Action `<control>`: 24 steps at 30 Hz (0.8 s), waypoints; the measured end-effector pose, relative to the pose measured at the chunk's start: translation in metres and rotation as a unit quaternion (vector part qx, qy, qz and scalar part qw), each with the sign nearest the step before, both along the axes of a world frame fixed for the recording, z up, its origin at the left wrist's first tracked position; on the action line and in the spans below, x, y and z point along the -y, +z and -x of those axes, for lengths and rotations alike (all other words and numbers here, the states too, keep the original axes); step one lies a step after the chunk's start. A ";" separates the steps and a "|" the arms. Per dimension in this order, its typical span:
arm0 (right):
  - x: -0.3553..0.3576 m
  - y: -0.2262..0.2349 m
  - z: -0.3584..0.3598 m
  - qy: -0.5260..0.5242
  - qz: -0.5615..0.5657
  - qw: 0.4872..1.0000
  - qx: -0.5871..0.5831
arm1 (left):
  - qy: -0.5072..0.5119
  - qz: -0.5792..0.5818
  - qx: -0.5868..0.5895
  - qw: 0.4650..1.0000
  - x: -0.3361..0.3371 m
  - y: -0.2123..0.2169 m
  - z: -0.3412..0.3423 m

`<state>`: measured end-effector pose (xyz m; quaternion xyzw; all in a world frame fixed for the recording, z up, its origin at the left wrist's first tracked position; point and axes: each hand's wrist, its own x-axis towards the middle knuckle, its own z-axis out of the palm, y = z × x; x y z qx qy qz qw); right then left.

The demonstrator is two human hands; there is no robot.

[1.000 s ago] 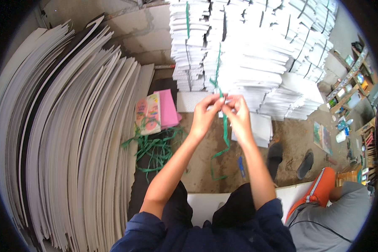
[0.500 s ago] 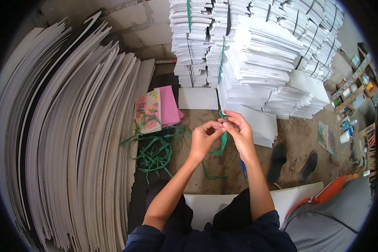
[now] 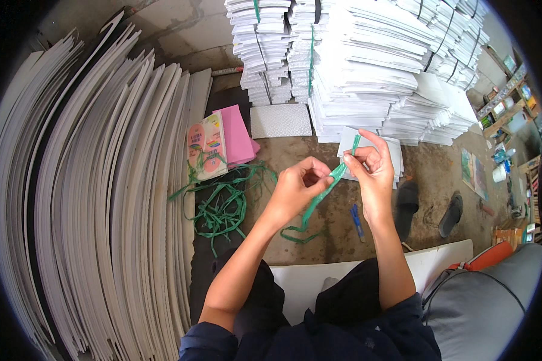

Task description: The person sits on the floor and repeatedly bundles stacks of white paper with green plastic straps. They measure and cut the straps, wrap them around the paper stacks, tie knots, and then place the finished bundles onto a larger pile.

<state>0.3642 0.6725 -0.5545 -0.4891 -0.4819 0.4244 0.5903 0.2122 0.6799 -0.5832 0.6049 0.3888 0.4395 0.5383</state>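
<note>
A strip of green plastic twine (image 3: pixel 313 207) runs between my two hands in front of me, its lower end trailing down toward the floor. My left hand (image 3: pixel 299 188) pinches it between thumb and fingertips. Up and to the right, my right hand (image 3: pixel 372 174) grips the strip near its upper end with thumb and fingers, the index finger pointing up. The piece between the hands looks widened and taut. To the left of my hands lies a tangled heap of the same green twine (image 3: pixel 223 210), partly over a printed card sheet (image 3: pixel 206 147) and pink sheets (image 3: pixel 235 135).
Large upright boards (image 3: pixel 114 210) fill the left side. Tied stacks of white sheets (image 3: pixel 367 66) rise ahead. A blue utility knife (image 3: pixel 357 221) and dark slippers (image 3: pixel 407 207) lie on the floor. A white board (image 3: pixel 301 289) is under my legs; a grey sack (image 3: pixel 482 313) stands right.
My hands have moved apart, the right one up and to the right, stretching the twine between them. The view has shifted, and the blue knife now shows more fully.
</note>
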 end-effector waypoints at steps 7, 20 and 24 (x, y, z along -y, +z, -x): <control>-0.003 -0.006 0.004 0.107 0.043 0.992 -0.049 | 0.061 0.018 -0.021 0.998 0.000 0.009 0.000; -0.004 -0.002 0.002 0.086 0.065 0.952 -0.288 | -0.002 -0.017 -0.099 0.995 0.004 -0.001 -0.006; -0.006 -0.006 0.006 0.073 0.028 0.990 -0.115 | 0.002 0.016 -0.011 1.000 -0.001 -0.003 -0.006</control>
